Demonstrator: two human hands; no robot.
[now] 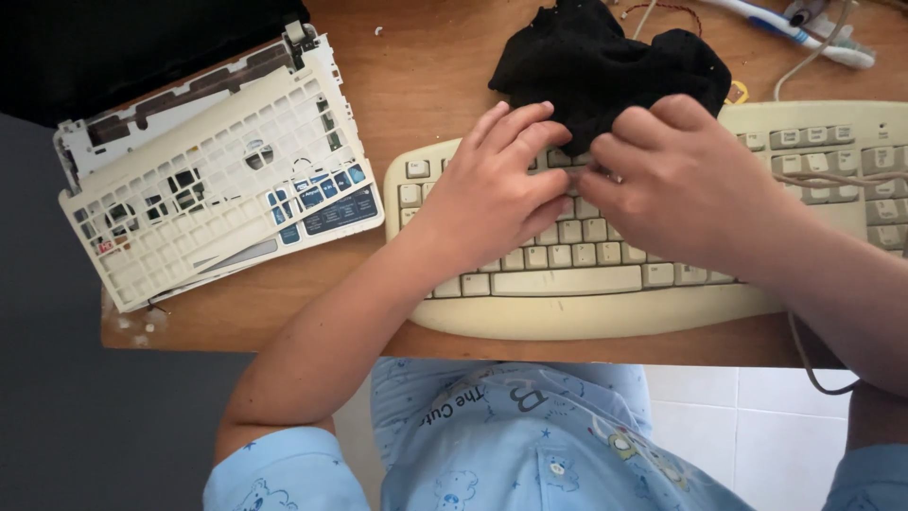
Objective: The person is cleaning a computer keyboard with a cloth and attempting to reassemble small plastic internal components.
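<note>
A cream computer keyboard [586,284] lies on a wooden table [426,76]. A crumpled black cloth [605,57] rests across its upper edge. My left hand [497,185] lies flat on the keys with its fingertips touching the cloth's lower edge. My right hand [676,175] sits beside it, fingers curled and pinching the cloth's lower edge against the keys. What lies under my fingertips is hidden.
A white laptop shell [218,180] with its keys removed lies tilted at the left. Pens [804,28] and a cable [813,57] sit at the back right. A thin cord [804,355] hangs off the table's front edge, over white floor tiles.
</note>
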